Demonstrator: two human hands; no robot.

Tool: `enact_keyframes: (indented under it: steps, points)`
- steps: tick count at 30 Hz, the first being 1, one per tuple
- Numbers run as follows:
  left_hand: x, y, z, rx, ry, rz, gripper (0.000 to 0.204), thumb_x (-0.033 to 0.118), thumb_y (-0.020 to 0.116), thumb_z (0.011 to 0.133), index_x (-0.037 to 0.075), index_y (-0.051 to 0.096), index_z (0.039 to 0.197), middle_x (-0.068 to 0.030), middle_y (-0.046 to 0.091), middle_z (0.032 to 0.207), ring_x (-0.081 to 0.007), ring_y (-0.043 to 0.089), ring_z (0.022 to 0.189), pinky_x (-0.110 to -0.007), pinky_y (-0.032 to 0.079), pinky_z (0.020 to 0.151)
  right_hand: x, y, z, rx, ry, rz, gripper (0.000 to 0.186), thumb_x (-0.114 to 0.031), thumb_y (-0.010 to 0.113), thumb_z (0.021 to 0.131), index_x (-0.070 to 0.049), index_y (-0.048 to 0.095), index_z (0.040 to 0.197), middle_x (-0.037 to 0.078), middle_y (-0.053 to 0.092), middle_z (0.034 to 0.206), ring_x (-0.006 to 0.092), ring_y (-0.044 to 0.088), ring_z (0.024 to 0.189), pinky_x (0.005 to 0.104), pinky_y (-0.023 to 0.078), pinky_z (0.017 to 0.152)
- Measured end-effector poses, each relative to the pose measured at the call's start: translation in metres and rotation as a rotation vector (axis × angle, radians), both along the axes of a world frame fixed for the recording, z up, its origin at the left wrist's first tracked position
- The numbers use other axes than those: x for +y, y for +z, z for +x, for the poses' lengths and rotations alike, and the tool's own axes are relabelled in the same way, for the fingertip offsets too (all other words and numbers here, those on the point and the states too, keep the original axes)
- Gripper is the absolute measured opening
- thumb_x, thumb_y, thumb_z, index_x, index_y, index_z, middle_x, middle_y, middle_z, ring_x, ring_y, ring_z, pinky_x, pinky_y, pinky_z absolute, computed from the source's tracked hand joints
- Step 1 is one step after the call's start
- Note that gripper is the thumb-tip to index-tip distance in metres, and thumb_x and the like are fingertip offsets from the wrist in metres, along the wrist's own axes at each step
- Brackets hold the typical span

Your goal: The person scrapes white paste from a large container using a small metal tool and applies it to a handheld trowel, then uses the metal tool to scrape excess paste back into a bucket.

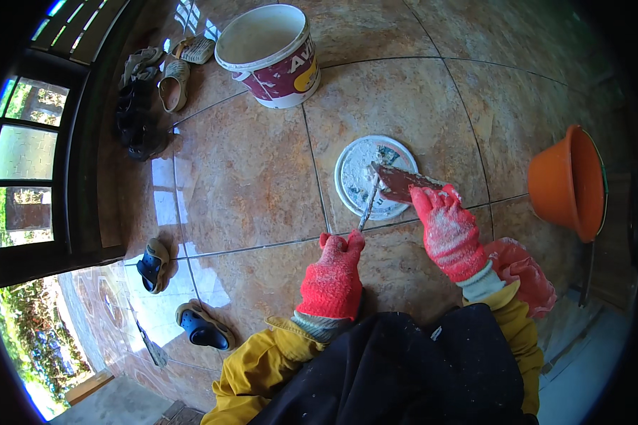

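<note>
My left hand (332,278), in a red glove, grips a thin metal tool (370,204) whose far end is smeared with white paste. In my right hand (449,234), also gloved in red, is a dark brown flat slab (398,183), tilted above a round white lid (347,185) on the floor. The tool's tip meets or nearly meets the slab's left edge. White paste (361,157) coats part of the lid. White residue covers the back of the right glove. My left fingertips are wrapped round the tool's near end and hide it.
A white and maroon bucket (280,81) stands beyond the lid on the tiled floor (255,170). An orange basin (553,180) rests tipped at the right, with a red plastic bag (521,276) nearer me. Dark clogs (204,327) and several other shoes (174,85) lie at left.
</note>
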State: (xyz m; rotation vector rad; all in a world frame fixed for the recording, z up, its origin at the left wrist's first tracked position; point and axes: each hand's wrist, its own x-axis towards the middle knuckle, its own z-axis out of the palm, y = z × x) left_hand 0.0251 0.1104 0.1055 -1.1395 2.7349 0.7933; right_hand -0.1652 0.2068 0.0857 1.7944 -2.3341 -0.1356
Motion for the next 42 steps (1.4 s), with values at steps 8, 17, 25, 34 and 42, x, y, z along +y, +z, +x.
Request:
enact_keyframes:
  steps: [8,17,25,34,42]
  points:
    - [-0.001,-0.012,0.004,0.048,0.066,-0.098,0.027,0.010,0.054,0.085,0.015,0.058,0.111,-0.0105,0.057,0.093,-0.0289,0.061,0.085,-0.038,0.049,0.069,0.009,0.026,0.008,-0.141,-0.057,0.030,0.053,-0.005,0.050,0.072,-0.010,0.047,0.125,0.008,0.055,0.112,0.0302,0.050,0.106,0.0371,0.046,0.087]
    - [-0.012,-0.013,0.000,0.364,0.137,-0.100,0.009,0.021,0.054,0.086,0.015,0.059,0.091,-0.0113,0.063,0.076,-0.0327,0.061,0.066,-0.042,0.046,0.054,0.011,0.033,0.027,0.022,0.122,0.031,0.045,-0.012,0.049,0.074,-0.003,0.049,0.119,0.008,0.056,0.105,0.0239,0.054,0.093,0.0396,0.038,0.096]
    - [-0.018,-0.020,0.006,0.371,-0.003,-0.140,0.010,0.017,0.056,0.086,0.012,0.058,0.094,-0.0125,0.062,0.079,-0.0309,0.061,0.068,-0.038,0.047,0.055,-0.003,0.004,0.007,-0.018,0.034,0.005,0.049,-0.009,0.051,0.072,-0.003,0.045,0.120,0.008,0.053,0.102,0.0233,0.054,0.093,0.0350,0.046,0.084]
    - [-0.021,0.008,-0.005,0.131,0.681,0.832,0.030,0.031,0.047,0.093,0.003,0.057,0.098,-0.0139,0.062,0.100,-0.0166,0.060,0.057,-0.029,0.048,0.050,0.008,0.003,0.000,-0.134,-0.146,-0.014,0.052,-0.005,0.053,0.072,-0.009,0.046,0.123,0.008,0.056,0.110,0.0309,0.054,0.103,0.0357,0.052,0.070]
    - [-0.023,-0.004,-0.004,0.377,0.631,1.375,0.039,0.031,0.036,0.096,0.001,0.057,0.110,-0.0096,0.064,0.098,-0.0132,0.057,0.053,-0.024,0.045,0.046,0.026,0.014,0.023,-0.153,-0.096,-0.057,0.050,-0.008,0.052,0.072,-0.010,0.049,0.122,0.005,0.056,0.112,0.0307,0.052,0.104,0.0340,0.050,0.077]
